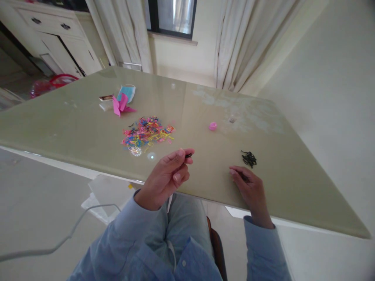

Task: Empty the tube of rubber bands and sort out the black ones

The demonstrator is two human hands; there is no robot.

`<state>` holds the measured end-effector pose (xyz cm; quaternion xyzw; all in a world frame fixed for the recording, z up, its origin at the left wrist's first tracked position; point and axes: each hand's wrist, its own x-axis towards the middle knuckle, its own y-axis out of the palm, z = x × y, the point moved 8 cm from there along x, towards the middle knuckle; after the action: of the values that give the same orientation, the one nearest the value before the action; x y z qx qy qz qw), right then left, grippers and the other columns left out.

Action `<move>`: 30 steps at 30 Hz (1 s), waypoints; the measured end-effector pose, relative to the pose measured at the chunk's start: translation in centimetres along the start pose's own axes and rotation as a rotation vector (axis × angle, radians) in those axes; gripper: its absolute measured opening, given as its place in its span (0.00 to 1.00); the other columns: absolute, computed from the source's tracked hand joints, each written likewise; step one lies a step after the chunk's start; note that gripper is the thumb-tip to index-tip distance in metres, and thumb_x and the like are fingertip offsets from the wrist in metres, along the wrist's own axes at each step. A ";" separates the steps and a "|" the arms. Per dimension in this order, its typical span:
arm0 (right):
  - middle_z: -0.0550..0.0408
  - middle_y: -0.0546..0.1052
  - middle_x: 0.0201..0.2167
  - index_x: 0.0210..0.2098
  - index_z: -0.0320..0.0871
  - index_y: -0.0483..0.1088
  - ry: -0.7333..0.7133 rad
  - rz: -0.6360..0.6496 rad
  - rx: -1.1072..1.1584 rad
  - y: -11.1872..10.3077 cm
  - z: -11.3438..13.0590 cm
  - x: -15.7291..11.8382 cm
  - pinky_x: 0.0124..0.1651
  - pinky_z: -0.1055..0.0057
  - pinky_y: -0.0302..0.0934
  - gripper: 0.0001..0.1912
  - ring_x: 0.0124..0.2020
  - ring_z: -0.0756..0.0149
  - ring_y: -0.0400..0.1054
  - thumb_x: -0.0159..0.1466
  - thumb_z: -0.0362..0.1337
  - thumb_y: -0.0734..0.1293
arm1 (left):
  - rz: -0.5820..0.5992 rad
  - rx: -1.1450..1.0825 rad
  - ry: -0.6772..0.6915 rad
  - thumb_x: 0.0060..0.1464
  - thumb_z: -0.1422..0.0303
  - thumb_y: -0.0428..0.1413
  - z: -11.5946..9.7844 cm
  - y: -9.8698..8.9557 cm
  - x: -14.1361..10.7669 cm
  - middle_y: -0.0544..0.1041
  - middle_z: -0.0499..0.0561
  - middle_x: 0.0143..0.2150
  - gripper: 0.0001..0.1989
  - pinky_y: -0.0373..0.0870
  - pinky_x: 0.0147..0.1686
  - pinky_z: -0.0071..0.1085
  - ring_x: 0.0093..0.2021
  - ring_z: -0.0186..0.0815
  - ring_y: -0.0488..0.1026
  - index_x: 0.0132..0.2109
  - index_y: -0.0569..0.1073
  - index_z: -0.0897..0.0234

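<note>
My left hand (165, 177) is raised over the table's front edge, with a small black rubber band (188, 155) pinched between thumb and fingertips. Close to the tabletop, my right hand (251, 187) has its thumb and fingers pressed together; whatever lies between them is hidden. Just beyond it sits a small heap of black rubber bands (249, 159). A larger loose pile of colored rubber bands (146, 130), in red, pink, yellow and blue, spreads out ahead and to the left of my left hand.
A pink ring-shaped object (213, 126) lies beyond and between my hands. Farther left are a pink folded-paper piece (120, 104) and a blue face mask (127, 93). The glossy table (293, 175) has its front edge near my lap. A grey cable (73, 230) hangs at lower left.
</note>
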<state>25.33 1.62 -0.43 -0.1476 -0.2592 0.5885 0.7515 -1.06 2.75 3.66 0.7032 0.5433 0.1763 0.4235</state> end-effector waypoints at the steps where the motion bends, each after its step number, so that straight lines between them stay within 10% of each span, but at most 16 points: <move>1: 0.51 0.81 0.33 0.39 0.44 0.80 -0.007 0.003 0.002 0.1 0.1 0.0 0.34 0.68 0.64 0.13 0.30 0.64 0.71 0.63 0.46 0.68 | 0.001 0.001 -0.007 0.51 0.65 0.69 0.3 0.2 0.2 0.76 0.46 0.31 0.16 0.58 0.17 0.16 0.16 0.14 0.57 0.44 0.80 0.70; 12: 0.52 0.81 0.34 0.38 0.43 0.79 -0.090 0.013 0.021 0.6 1.6 -0.1 0.35 0.69 0.63 0.10 0.33 0.65 0.72 0.66 0.39 0.66 | 0.059 0.193 -0.061 0.47 0.65 0.70 5.1 4.5 3.2 0.81 0.52 0.37 0.16 0.63 0.22 0.18 0.21 0.19 0.66 0.44 0.82 0.65; 24: 0.51 0.81 0.33 0.36 0.44 0.79 -0.042 0.007 0.057 0.7 1.4 0.1 0.35 0.69 0.64 0.10 0.30 0.64 0.70 0.64 0.36 0.64 | 0.171 1.310 0.507 0.55 0.72 0.62 8.9 10.8 15.3 0.82 0.55 0.41 0.05 0.71 0.40 0.32 0.33 0.33 0.74 0.38 0.82 0.65; 30: 0.52 0.81 0.32 0.36 0.44 0.79 -0.035 -0.031 0.086 0.4 1.3 0.1 0.36 0.69 0.64 0.10 0.31 0.64 0.71 0.64 0.38 0.65 | 0.316 1.514 0.534 0.58 0.73 0.60 11.0 11.4 17.7 0.82 0.55 0.41 0.06 0.70 0.47 0.34 0.39 0.38 0.75 0.40 0.82 0.65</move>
<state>24.36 1.75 0.44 -0.1005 -0.2491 0.5899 0.7615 19.87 13.86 2.47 0.8012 0.4922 -0.0194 -0.3396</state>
